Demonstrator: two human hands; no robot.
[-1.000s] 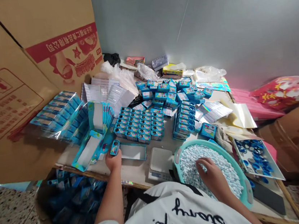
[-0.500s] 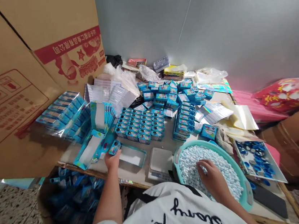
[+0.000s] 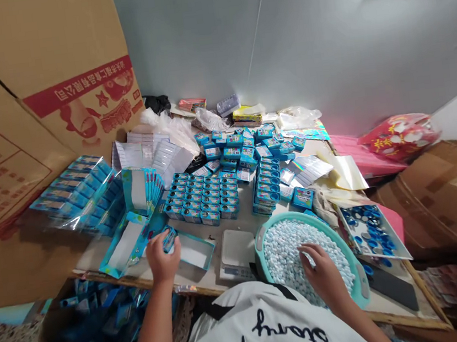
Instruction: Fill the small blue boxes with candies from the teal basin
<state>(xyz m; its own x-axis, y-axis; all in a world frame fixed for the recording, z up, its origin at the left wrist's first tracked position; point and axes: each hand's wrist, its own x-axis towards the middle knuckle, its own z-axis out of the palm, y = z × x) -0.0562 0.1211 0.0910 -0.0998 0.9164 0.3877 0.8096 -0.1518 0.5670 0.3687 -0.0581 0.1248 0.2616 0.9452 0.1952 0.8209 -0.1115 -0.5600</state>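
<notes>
My left hand (image 3: 163, 258) is closed around a small blue box (image 3: 169, 239), holding it by its sides at the left end of a shallow blue-edged tray (image 3: 197, 251). My right hand (image 3: 324, 271) is over a turquoise basin (image 3: 260, 256) full of small pale pellets (image 3: 289, 241). Its fingers curve down at the pellets, with a gap between thumb and fingers. Upright blue boxes with round openings (image 3: 201, 199) stand in rows beyond the tray. A flat white scale (image 3: 237, 247) lies between tray and basin.
A tall cardboard carton (image 3: 82, 33) walls off the left. Wrapped blue boxes (image 3: 76, 184) lean near it. A white tray of blue caps (image 3: 371, 231) and a dark phone (image 3: 392, 287) lie right of the basin. Loose blue boxes (image 3: 247, 152) pile up behind. A bin (image 3: 102, 331) stands below the table's left edge.
My left hand has turned over the small blue box, its back now upward, at the tray's left end. My right hand stays at the pellets. The whole view has shifted somewhat.
</notes>
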